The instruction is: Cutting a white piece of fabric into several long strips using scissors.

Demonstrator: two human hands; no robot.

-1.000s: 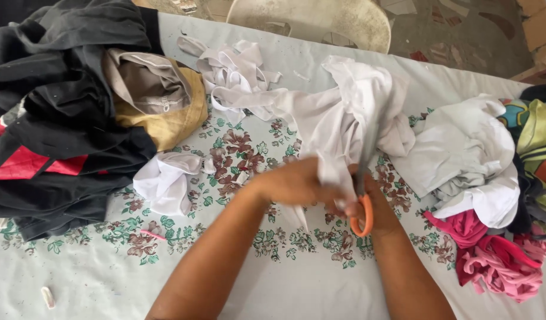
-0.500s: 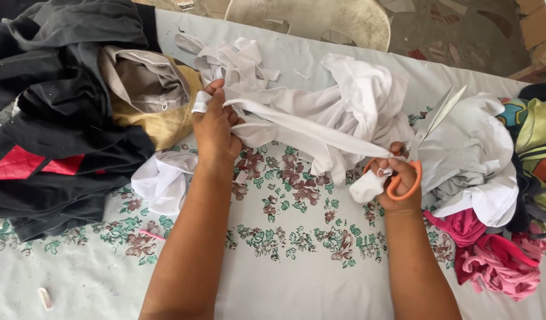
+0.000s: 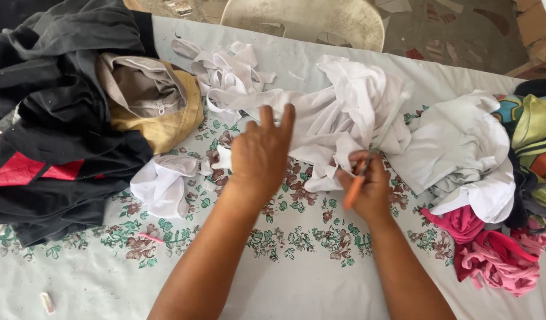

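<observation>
Centre of frame, on the floral tablecloth (image 3: pixel 296 278): right hand (image 3: pixel 367 189) clamped on orange-handled scissors (image 3: pixel 359 178); left hand (image 3: pixel 260 155) fingers spread, loose, touching white garment (image 3: pixel 350 106).

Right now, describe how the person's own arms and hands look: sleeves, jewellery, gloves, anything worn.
Both forearms are bare as far as the picture shows; no sleeve or cuff comes into view. The left hand wears no glove, and no ring, watch or bracelet shows on it. The right hand is likewise ungloved, with nothing visible at the wrist. Fingernails look short and unpainted, though they are too small to be sure.
</observation>
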